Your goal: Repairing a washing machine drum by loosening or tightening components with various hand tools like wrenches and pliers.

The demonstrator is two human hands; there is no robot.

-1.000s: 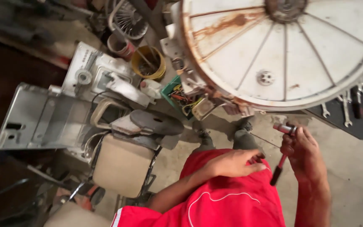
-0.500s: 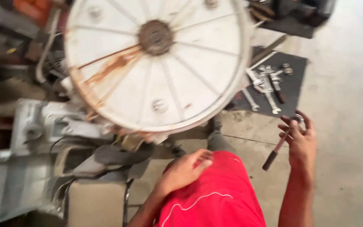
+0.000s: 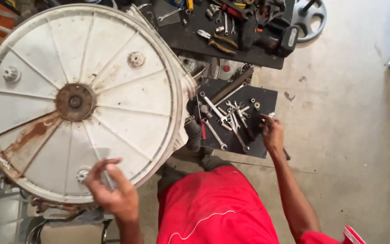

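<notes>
Left hand fingers spread on white ribbed tub lower rim. Right hand over dark mat, wrenches just left of grip.

Washer drum — large white plastic tub, round, ribbed with radial spokes, rusted hub at centre, rust streaks toward 7 o'clock; lies at 9 o'clock, its rim under the left hand's fingers. Wrenches — loose steel spanners scattered on a dark mat at 1 o'clock.
</notes>
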